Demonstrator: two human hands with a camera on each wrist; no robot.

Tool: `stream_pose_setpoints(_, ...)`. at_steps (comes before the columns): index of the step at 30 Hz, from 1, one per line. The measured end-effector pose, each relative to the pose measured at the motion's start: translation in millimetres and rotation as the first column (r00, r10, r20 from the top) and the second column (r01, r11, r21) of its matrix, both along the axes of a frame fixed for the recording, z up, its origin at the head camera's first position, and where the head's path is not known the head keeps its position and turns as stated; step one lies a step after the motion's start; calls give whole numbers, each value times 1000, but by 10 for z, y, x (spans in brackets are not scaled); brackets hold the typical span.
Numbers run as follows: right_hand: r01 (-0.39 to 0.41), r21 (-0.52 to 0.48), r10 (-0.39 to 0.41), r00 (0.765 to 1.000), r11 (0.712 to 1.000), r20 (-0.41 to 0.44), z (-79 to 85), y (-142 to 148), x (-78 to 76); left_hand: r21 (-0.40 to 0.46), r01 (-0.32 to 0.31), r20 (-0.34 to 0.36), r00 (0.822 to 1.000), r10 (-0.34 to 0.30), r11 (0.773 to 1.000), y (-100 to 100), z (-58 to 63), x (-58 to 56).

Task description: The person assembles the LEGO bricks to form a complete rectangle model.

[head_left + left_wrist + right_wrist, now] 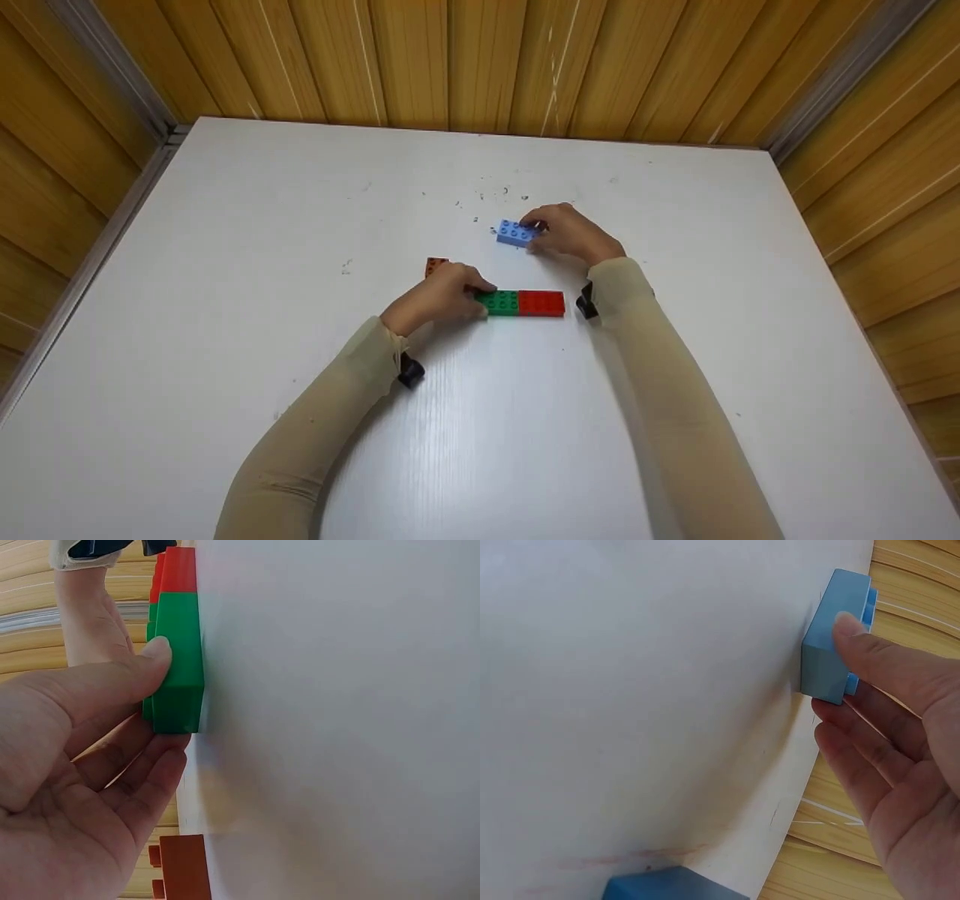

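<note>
My left hand [448, 292] pinches the left end of a green toy brick [502, 303], thumb on its near side. Flush against the green brick's right end is a red brick [541, 303]; the two form one straight row on the table. Farther back, my right hand [571, 231] grips a light blue brick [513, 232] by its right end, studs up. In the right wrist view the thumb lies on the side of that light blue brick [836, 615]. An orange-brown brick [435, 266] sits just behind my left hand, partly hidden by it.
A darker blue block [671, 886] shows at the bottom edge of the right wrist view. The white table [187, 300] has small dark marks near its middle back. Wood-patterned walls [480, 67] stand behind it and on both sides.
</note>
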State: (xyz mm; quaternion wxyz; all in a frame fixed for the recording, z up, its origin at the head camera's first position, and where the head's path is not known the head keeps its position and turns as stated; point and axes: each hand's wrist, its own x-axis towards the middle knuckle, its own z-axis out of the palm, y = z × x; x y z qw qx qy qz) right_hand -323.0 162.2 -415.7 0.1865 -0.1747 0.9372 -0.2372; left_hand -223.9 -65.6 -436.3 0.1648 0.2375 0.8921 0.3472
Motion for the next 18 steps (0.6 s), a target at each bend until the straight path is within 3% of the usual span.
stream_pose_setpoints(9,-38,-36,37,999,999,-21,5,48,49,-13,-16,18,1000,16,1000,4,-4,-10)
stream_pose_setpoints(18,-56,14,56,998,998,-19,43,91,86,-10,-15,16,1000,15,1000,9,-6,-9)
